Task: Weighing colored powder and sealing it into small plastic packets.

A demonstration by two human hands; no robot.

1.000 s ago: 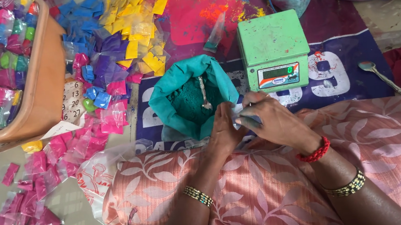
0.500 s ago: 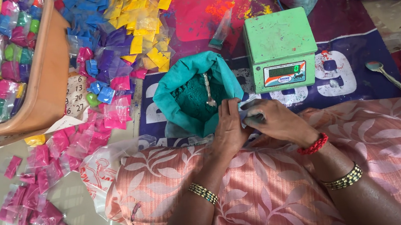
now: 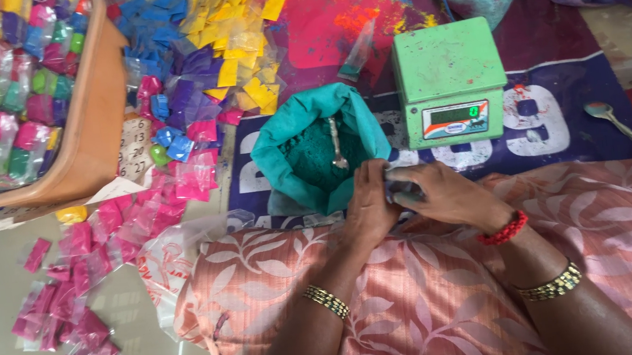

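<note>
Since half a second ago, your two hands are staying together in front of the teal bag, with the small packet still pinched between them; the view is shifting only slightly.

Your left hand (image 3: 368,203) and your right hand (image 3: 445,194) are meeting just above your lap, fingers curled and pressing on a small clear packet (image 3: 403,190). Both hands are closing on it. The packet is lying with its long axis roughly left to right, one end tucked under each hand. Most of it is hidden by your fingers; what is showing is looking greyish-blue and crinkled, and you cannot tell its fill.

Just beyond your left hand, the teal bag (image 3: 314,158) of teal powder is standing open, with a metal spoon (image 3: 336,147) sticking up in the powder, handle pointing away from you. The green weighing scale (image 3: 449,79) is sitting just to the right of the bag, near your right hand.

A second spoon (image 3: 618,126) is lying well apart at the right. To the left, pink packets (image 3: 71,324) are scattering over the floor, and an orange tray (image 3: 88,124) of mixed packets is sitting at the far left. Open room is lying between the scale and that far spoon.
</note>
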